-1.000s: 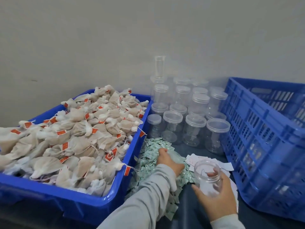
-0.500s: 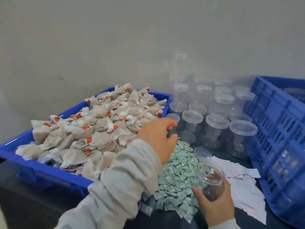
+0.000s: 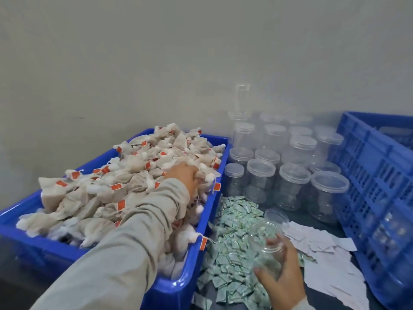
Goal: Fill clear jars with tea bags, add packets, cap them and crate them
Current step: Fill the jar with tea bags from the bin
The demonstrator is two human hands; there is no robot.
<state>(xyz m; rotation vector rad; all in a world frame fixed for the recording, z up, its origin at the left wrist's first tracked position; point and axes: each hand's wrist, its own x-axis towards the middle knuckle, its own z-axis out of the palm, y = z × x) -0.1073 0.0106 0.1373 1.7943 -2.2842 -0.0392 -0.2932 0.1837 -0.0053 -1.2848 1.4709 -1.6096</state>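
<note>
A blue tub point(image 3: 194, 285) on the left is heaped with tea bags point(image 3: 125, 182) that carry orange tags. My left hand point(image 3: 185, 175) reaches into the heap near the tub's right rim, its fingers curled down among the bags. My right hand point(image 3: 281, 280) grips an open, empty clear jar point(image 3: 266, 245), tilted over the pile of small green packets point(image 3: 232, 238). A loose clear lid point(image 3: 276, 217) lies just behind the jar. Several capped clear jars point(image 3: 292, 186) stand at the back.
A blue slotted crate point(image 3: 380, 198) stands at the right, with jars dimly visible through its wall. White paper slips point(image 3: 326, 253) lie between the packets and the crate. A grey wall closes off the back.
My left hand has left the packet pile, crossed the tub's rim and sunk into the tea bags. The lid now lies on the table. My right hand keeps the jar.
</note>
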